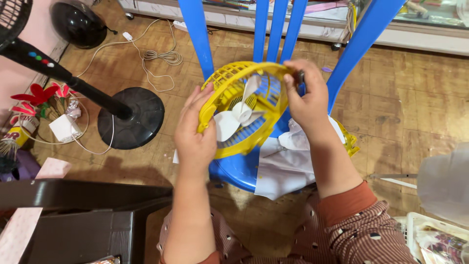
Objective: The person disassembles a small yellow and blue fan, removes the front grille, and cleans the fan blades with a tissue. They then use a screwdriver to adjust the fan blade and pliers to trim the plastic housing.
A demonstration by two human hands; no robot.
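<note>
**Yellow fan held in both hands over a blue chair**

Yellow fan (246,110), a small round one with a ribbed plastic cage and white blades, sits at the middle of the view, tilted on edge above the seat of a blue plastic chair (234,171).

At nine o'clock from the fan stands the round black base (131,117) of a pedestal fan, its black pole slanting up toward ten o'clock. A white cord (159,56) lies coiled on the wooden floor at eleven o'clock.

The left hand (195,134) comes up from six o'clock with a bare forearm, and its fingers are curled closed around the cage's rim at the fan's eight o'clock side, thumb on the front.

The right hand (308,100) reaches in from five o'clock, wrist bent, the sleeve pushed back on the forearm. Its fingertips pinch the rim at the fan's two o'clock edge.

A white cloth (288,161) lies on the chair seat under the right wrist, at five o'clock from the fan.
</note>
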